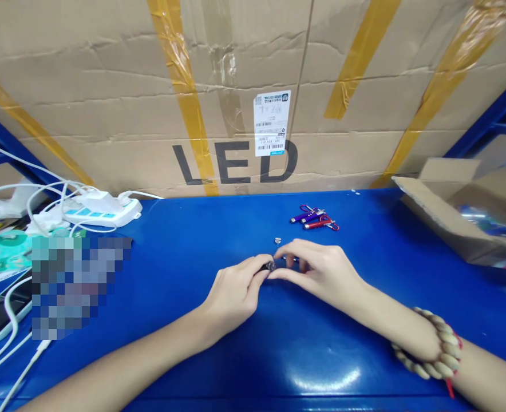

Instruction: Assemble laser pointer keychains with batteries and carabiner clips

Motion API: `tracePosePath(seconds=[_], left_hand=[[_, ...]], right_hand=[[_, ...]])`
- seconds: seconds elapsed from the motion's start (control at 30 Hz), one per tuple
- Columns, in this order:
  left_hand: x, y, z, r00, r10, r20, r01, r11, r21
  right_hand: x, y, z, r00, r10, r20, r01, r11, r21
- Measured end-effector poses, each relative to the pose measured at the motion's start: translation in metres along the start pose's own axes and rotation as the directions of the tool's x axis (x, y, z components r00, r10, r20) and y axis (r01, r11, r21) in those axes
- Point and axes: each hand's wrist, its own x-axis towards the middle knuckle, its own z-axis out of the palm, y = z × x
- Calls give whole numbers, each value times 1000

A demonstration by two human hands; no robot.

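Both hands meet over the middle of the blue table point(171, 252). My left hand point(236, 292) pinches the dark end of a small keychain flashlight point(271, 266) between thumb and fingers. My right hand point(317, 272), with a beaded bracelet point(433, 349) on its wrist, curls its fingers round the other end of the same flashlight, hiding most of it. A tiny silver part point(277, 240) lies on the table just beyond the hands. Farther back rests a small cluster of purple and red keychain flashlights point(315, 217).
A large cardboard box marked LED point(244, 86) stands along the back. A white power strip point(102, 209) with cables sits at the left, near a phone point(2, 317). An open carton point(463, 220) stands at the right edge.
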Motion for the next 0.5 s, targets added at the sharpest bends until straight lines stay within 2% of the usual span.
tracePosePath(seconds=[0.07,0.17,0.5], left_hand=[[1,1,0,999,-21,-25,20,1000,-22],[0,1,-1,999,-32,-30,31,999,-19],[1,0,0,1000,-3,10,3,999,43]], right_hand=[[-1,3,-3,986,-148,-72,142,987,-74],[-1,5,-6,950,-297,-98,278,945,-174],[-3,5,-5,900,-414,-135,359,881,-307]])
